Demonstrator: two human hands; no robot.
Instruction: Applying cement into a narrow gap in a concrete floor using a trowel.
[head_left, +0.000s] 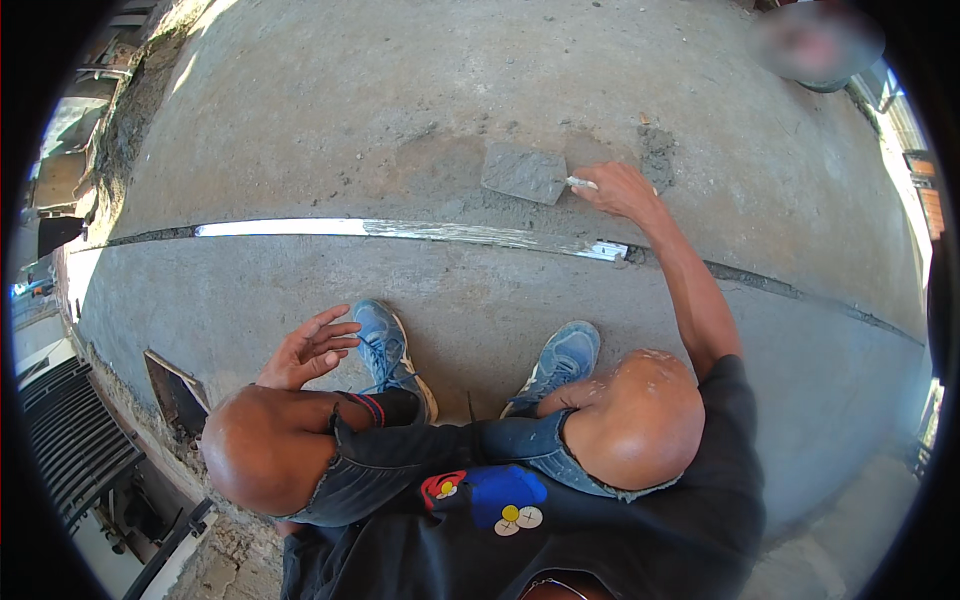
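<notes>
My right hand is closed round the pale handle of a trowel, whose flat blade, coated in grey cement, lies on the concrete above the metal strip. The long, straight strip runs crosswise along a dark joint in the slab, partly smeared with cement. A small patch of wet mortar is just beyond my right hand. My left hand hangs with fingers apart and holds nothing, between my left knee and my left blue shoe.
I crouch on grey concrete. A blurred round object stands at the upper right. At lower left are a square opening, a dark slatted grate and a rough broken edge. A crumbly edge borders the upper left.
</notes>
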